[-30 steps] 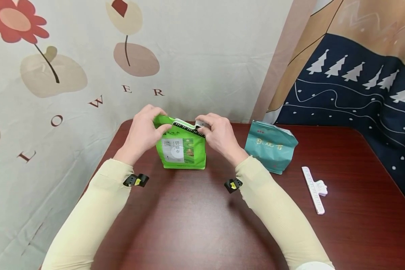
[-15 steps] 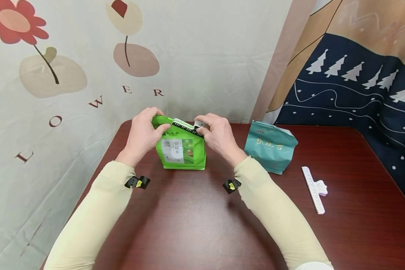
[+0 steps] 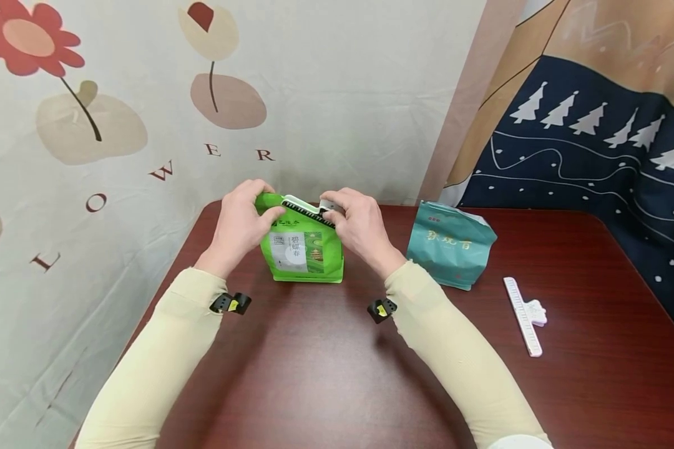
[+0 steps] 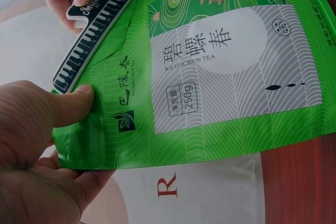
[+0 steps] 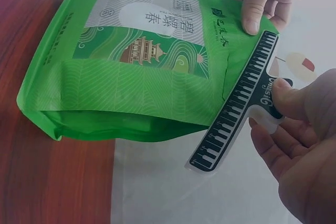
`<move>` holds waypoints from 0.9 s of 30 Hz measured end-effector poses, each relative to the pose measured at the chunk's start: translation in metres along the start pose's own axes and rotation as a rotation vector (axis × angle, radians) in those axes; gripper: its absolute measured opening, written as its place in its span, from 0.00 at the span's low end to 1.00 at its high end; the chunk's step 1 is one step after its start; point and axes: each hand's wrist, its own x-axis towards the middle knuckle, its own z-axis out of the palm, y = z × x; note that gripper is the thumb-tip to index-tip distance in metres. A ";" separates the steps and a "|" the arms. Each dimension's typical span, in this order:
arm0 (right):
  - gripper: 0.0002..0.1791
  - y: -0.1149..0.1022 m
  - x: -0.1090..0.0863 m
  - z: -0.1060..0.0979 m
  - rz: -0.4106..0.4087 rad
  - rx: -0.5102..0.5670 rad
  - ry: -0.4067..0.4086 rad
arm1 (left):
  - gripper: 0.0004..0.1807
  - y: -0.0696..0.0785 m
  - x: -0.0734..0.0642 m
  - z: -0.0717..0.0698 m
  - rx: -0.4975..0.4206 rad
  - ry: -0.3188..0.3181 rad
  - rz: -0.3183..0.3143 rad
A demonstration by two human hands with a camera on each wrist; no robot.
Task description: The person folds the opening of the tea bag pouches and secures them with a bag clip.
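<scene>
A bright green tea bag (image 3: 329, 259) with a grey label stands upright toward the back of the table. My left hand (image 3: 238, 218) pinches its top left corner, thumb in front and fingers behind, as the left wrist view shows. My right hand (image 3: 362, 223) pinches the handle of a long bag clip (image 5: 239, 103) printed with piano keys and the word Music. The clip lies slanted across the bag's folded top edge. In the right wrist view its lower end sticks out past the bag's side.
Right of the hands stands a teal tea bag (image 3: 450, 246) with gold lettering. A white clip (image 3: 522, 318) lies on the dark red wooden table (image 3: 314, 374) farther right. Printed cloth (image 3: 359, 93) hangs right behind the table's back edge.
The clip and my right hand have shifted slightly left along the top of the green tea bag. My left hand keeps its pinch on the corner.
</scene>
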 end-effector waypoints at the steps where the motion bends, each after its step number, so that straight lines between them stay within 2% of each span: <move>1: 0.12 0.000 0.000 0.000 0.001 -0.004 0.001 | 0.11 0.000 0.000 0.000 -0.001 0.003 -0.002; 7: 0.12 0.000 0.000 0.000 -0.001 -0.005 -0.009 | 0.11 -0.006 0.000 -0.002 -0.017 0.032 0.007; 11: 0.12 0.001 0.000 -0.001 0.011 -0.003 -0.009 | 0.04 -0.006 0.000 -0.005 -0.036 0.011 0.013; 14: 0.12 0.001 0.000 -0.001 0.019 -0.004 -0.004 | 0.03 -0.005 0.000 -0.006 -0.040 0.005 0.004; 27: 0.11 0.003 0.001 0.004 0.000 0.005 0.019 | 0.02 -0.007 -0.001 -0.003 -0.026 0.117 0.037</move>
